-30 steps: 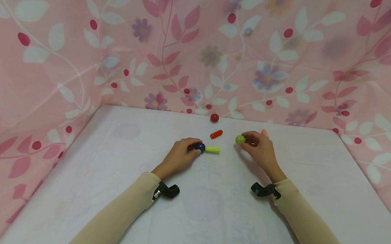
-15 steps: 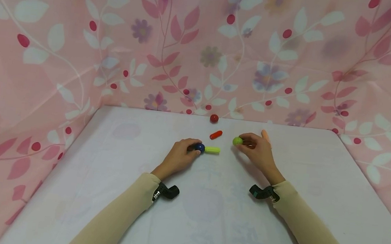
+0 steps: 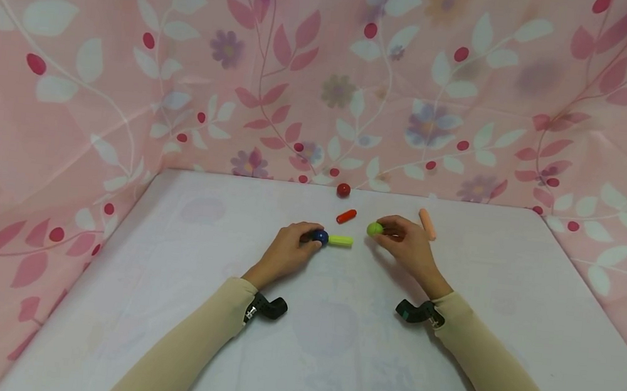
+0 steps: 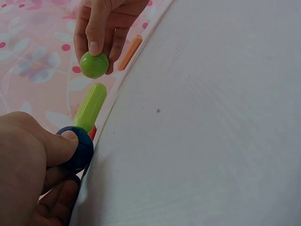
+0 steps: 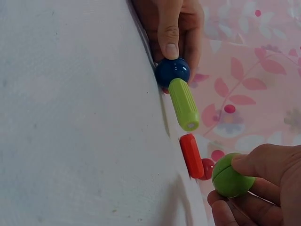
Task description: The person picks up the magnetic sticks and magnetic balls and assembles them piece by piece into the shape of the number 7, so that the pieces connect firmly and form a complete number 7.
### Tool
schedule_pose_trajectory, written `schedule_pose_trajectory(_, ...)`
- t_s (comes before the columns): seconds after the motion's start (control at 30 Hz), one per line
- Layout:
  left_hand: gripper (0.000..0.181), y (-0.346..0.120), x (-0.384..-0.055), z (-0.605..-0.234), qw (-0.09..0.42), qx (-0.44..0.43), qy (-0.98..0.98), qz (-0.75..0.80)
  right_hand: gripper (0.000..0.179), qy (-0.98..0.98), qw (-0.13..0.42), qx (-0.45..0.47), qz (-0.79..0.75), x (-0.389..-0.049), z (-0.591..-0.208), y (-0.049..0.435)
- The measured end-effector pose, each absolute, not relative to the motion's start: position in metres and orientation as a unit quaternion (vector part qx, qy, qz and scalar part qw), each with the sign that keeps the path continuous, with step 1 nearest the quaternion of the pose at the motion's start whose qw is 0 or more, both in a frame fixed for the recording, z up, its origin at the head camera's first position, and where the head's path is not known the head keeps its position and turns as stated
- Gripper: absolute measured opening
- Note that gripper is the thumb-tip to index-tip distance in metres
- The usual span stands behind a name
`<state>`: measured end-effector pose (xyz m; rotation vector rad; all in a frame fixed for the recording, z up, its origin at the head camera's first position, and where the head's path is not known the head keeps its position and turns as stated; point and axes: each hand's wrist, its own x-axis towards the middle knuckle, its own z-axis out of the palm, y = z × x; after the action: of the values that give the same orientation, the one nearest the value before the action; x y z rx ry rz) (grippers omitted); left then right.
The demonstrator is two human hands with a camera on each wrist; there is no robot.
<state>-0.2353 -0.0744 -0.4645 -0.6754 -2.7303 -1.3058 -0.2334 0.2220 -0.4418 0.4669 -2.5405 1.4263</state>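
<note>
Between thumb and fingers my left hand [image 3: 288, 246] pinches a dark blue ball [image 3: 321, 238]. A yellow-green ridged stick [image 3: 340, 241] juts from the ball toward the right; in the right wrist view the blue ball [image 5: 172, 71] and the stick [image 5: 184, 104] join end to end. My right hand [image 3: 407, 245] pinches a green ball [image 3: 375, 229] with a groove round it. A short gap separates the green ball [image 4: 94, 65] from the stick's free end [image 4: 98, 92] in the left wrist view.
Behind the hands a short red stick [image 3: 347, 216] lies on the white-covered table [image 3: 309, 359]. A red ball [image 3: 343, 190] sits near the table's back edge. An orange stick [image 3: 427, 224] lies behind my right hand. Pink floral cloth [image 3: 324, 83] hangs around the back and sides.
My right hand has moved left and slightly nearer with the green ball, closer to the stick. More of the orange stick now shows. My left hand has stayed in place.
</note>
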Motion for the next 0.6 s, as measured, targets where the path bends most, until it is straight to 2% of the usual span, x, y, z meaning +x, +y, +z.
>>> schedule_pose_trajectory(0.6,0.036,-0.075,-0.237,-0.466,0.025,-0.225,-0.878,-0.421,0.033,-0.867,0.064,0.146,0.473,-0.226,-0.443,0.21)
